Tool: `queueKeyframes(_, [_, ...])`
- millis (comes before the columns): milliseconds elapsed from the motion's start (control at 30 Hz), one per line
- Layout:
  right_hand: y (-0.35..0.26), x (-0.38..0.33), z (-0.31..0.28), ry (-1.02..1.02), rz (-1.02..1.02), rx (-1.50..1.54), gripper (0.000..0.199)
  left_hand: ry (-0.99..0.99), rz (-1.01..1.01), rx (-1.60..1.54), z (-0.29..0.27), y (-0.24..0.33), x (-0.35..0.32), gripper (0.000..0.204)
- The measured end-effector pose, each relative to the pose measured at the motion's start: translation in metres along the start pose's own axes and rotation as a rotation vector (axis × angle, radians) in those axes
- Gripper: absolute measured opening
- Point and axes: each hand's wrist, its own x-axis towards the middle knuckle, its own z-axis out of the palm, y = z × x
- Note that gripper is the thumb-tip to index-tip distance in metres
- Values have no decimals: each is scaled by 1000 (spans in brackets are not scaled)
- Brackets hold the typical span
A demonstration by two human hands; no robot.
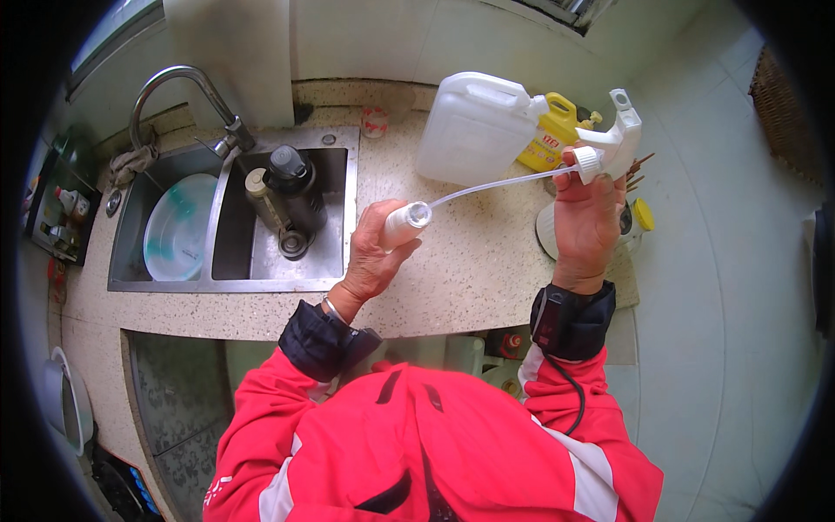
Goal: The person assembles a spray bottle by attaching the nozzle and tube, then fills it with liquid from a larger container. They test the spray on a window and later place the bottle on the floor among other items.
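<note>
Counter (487,287): left hand (370,265) grips bottle (402,228) near sink (351,165) edge, right hand (587,228) grips sprayer (623,146); probably tube (496,184) fitting or removal, needs alignment.

Speckled counter (487,278) — pale wall (365,39) — tiled floor (696,296)

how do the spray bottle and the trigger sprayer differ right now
The spray bottle is in the left hand; the trigger sprayer is in the right hand. The spray bottle has a rounded body, while the trigger sprayer has an angled head and a thin tube. Both are mostly white.
</note>
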Motion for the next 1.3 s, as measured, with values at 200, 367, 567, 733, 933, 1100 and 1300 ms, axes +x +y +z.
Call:
queueKeyframes(200, [3,1,-6,63,-4,40,53,-46,7,45,-1,-3,-1,55])
queueKeyframes(367, [1,3,-11,88,3,73,53,-79,-11,43,-1,-8,-2,55])
queueKeyframes(567, [1,4,-13,135,-9,76,53,-92,-82,-38,3,-11,-3,53])
queueKeyframes(733, [-1,7,-17,152,-30,119,55,-97,-109,-45,4,-12,-3,52])
queueKeyframes(933, [-6,8,-21,183,-20,151,57,-97,-129,-49,5,-11,-3,51])
queueKeyframes(1100, [-13,10,-24,195,-27,187,57,-107,-164,-67,6,-13,-4,51])
queueKeyframes(1300, [-20,12,-26,195,-49,173,58,-83,-137,-52,7,-16,-5,52])
